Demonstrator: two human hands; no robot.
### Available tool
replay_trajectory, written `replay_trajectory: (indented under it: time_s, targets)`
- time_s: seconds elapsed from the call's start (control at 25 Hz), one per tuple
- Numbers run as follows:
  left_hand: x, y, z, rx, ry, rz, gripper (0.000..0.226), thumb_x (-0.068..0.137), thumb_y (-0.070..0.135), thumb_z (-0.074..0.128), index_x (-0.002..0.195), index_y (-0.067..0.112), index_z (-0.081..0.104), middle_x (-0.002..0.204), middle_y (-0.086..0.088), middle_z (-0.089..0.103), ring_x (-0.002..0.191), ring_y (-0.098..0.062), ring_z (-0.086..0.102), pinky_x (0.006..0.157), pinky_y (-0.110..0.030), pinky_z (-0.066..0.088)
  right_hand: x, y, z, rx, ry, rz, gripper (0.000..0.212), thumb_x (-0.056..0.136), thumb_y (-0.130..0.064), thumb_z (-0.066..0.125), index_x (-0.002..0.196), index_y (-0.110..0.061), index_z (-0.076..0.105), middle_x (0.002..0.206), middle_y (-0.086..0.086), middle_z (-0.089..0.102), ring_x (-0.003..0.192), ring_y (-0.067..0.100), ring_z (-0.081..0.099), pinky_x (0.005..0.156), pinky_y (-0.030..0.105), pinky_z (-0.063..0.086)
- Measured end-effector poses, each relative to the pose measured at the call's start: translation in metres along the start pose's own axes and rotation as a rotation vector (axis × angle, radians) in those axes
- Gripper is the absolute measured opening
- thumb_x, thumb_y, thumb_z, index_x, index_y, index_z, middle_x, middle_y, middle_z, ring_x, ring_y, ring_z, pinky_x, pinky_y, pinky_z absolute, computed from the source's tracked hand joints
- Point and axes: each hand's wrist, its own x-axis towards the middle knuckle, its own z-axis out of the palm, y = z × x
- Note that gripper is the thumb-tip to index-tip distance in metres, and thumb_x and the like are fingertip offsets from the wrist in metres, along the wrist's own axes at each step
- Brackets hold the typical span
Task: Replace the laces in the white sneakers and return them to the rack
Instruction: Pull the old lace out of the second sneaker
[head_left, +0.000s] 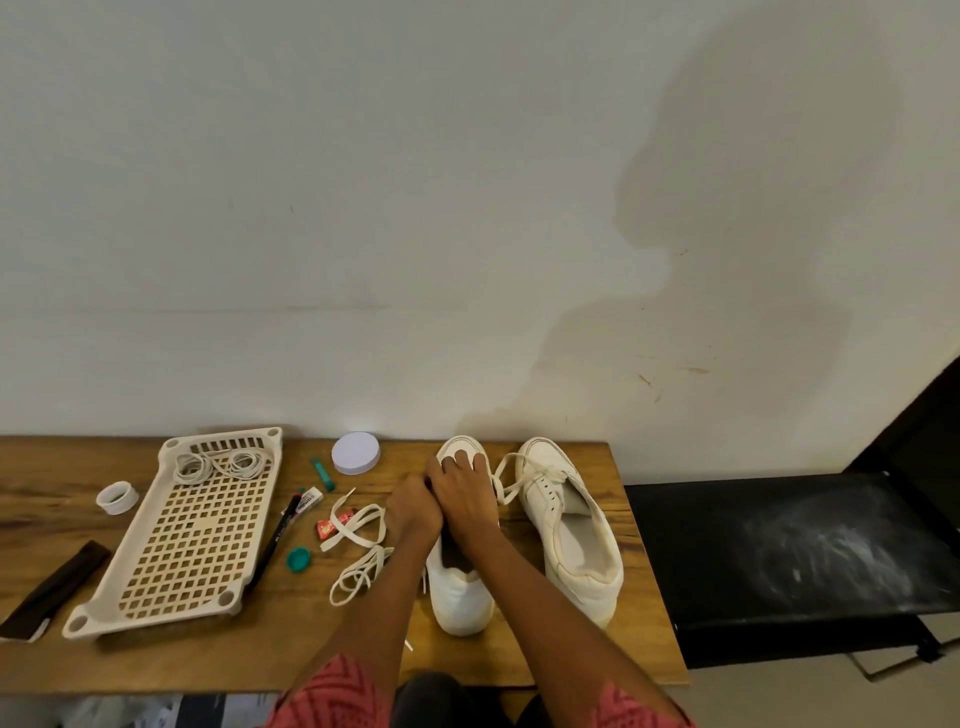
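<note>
head view showed both hands working over the nearer sneaker (460, 592). the right hand (465, 496) lay over the forepart of that shoe, fingers spread toward the toe and pressing down; whether it also pinched a lace beneath could not be told. the left hand (413, 509) was curled tight against the shoe's left side at the eyelet row, seemingly pinching something small there, most likely a lace end, though the thing itself was hidden by the knuckles.

judging from this, the step in hand was threading or pulling lace through the front eyelets of this sneaker. to do it well, the right hand should hold the shoe steady on the wooden table (156, 654) while the left fed the tip straight through, kept the flat lace untwisted and evened both ends before moving up a row.

just left of the hands lay loose white laces (358, 540), sprawled in loops on the table and easy to snag with a wrist. the second sneaker (571, 525) stood just to the right, its lace loose and trailing toward the hands, so it appeared unfinished too.

further left sat a perforated plastic tray (192, 545) holding coiled cords (215, 465), perhaps the rack section meant in the task. a white round lid (356, 452), a black pen (278, 535) and a teal cap (298, 560) lay between tray and shoes.
</note>
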Motion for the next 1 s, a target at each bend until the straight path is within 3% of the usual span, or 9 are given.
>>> replay_trajectory:
  time_s: [0.2,0.32,0.36,0.48,0.52,0.6,0.76,0.88,1.0]
  targets:
    - [0.001,0.000,0.001,0.000,0.000,-0.009,0.029,0.100,0.021,0.040,0.117,0.010,0.060,0.116,-0.010,0.064,0.103,-0.024,0.061,0.083,-0.028,0.048,0.002,-0.001,0.003,-0.007,-0.035,0.079,0.043,0.099,-0.015,0.041,0.139,-0.004,0.030,0.138,0.020,0.044,0.130,0.034,0.038,0.107,0.045,0.031]
    - [0.002,0.000,0.002,0.016,-0.013,-0.021,0.029,0.099,0.024,0.042,0.117,0.010,0.060,0.115,-0.010,0.064,0.103,-0.024,0.061,0.080,-0.027,0.048,0.003,0.003,0.002,0.132,0.034,0.082,0.040,0.096,-0.017,0.046,0.135,-0.010,0.039,0.133,0.013,0.052,0.126,0.030,0.043,0.105,0.041,0.032]
    - [0.002,0.001,0.002,0.022,-0.021,-0.041,0.030,0.099,0.027,0.044,0.116,0.009,0.061,0.113,-0.010,0.064,0.103,-0.024,0.061,0.080,-0.028,0.048,0.003,0.007,0.002,0.273,0.100,0.195,0.037,0.093,-0.017,0.048,0.130,-0.014,0.046,0.126,0.009,0.057,0.120,0.026,0.048,0.102,0.037,0.034]
    - [0.002,0.003,0.006,0.030,-0.040,-0.043,0.032,0.098,0.030,0.045,0.113,0.009,0.063,0.111,-0.012,0.066,0.103,-0.026,0.061,0.080,-0.032,0.049,-0.003,0.032,-0.001,1.063,0.321,0.922,0.031,0.085,-0.006,0.051,0.113,-0.017,0.057,0.105,0.005,0.066,0.104,0.026,0.058,0.085,0.031,0.041]
    - [0.001,0.003,0.007,0.039,-0.047,-0.022,0.032,0.097,0.030,0.045,0.112,0.009,0.064,0.111,-0.012,0.066,0.104,-0.027,0.061,0.081,-0.033,0.048,-0.007,0.038,0.001,1.194,0.345,1.050,0.031,0.085,-0.004,0.050,0.112,-0.015,0.057,0.105,0.007,0.066,0.103,0.027,0.058,0.081,0.029,0.042]
    - [0.001,0.005,0.009,0.061,-0.051,-0.001,0.032,0.097,0.030,0.045,0.110,0.009,0.065,0.110,-0.012,0.066,0.104,-0.028,0.061,0.079,-0.032,0.048,-0.009,0.042,-0.005,1.063,0.283,0.913,0.038,0.081,-0.002,0.050,0.116,-0.013,0.055,0.108,0.008,0.063,0.108,0.026,0.053,0.080,0.029,0.040]
    - [0.002,0.004,0.010,0.056,-0.048,-0.037,0.021,0.095,0.022,0.051,0.108,0.011,0.064,0.108,-0.009,0.067,0.100,-0.025,0.063,0.078,-0.031,0.051,0.006,0.020,-0.023,0.502,0.028,0.217,0.050,0.078,-0.018,0.060,0.127,-0.018,0.050,0.121,0.003,0.058,0.118,0.023,0.043,0.097,0.035,0.030]
    - [0.003,0.001,0.011,0.030,-0.032,-0.050,0.022,0.097,0.020,0.049,0.111,0.009,0.061,0.112,-0.011,0.065,0.103,-0.026,0.062,0.081,-0.033,0.051,0.015,0.009,-0.021,0.146,-0.105,0.117,0.027,0.094,-0.020,0.046,0.119,-0.014,0.055,0.120,0.011,0.059,0.118,0.028,0.046,0.101,0.039,0.029]
    - [0.003,0.002,0.010,0.035,-0.031,-0.046,0.024,0.098,0.018,0.044,0.113,0.008,0.060,0.115,-0.011,0.064,0.104,-0.025,0.061,0.082,-0.032,0.050,0.013,0.008,-0.013,0.024,-0.092,0.042,0.026,0.097,-0.011,0.039,0.116,-0.008,0.056,0.116,0.013,0.061,0.111,0.028,0.052,0.096,0.038,0.036]
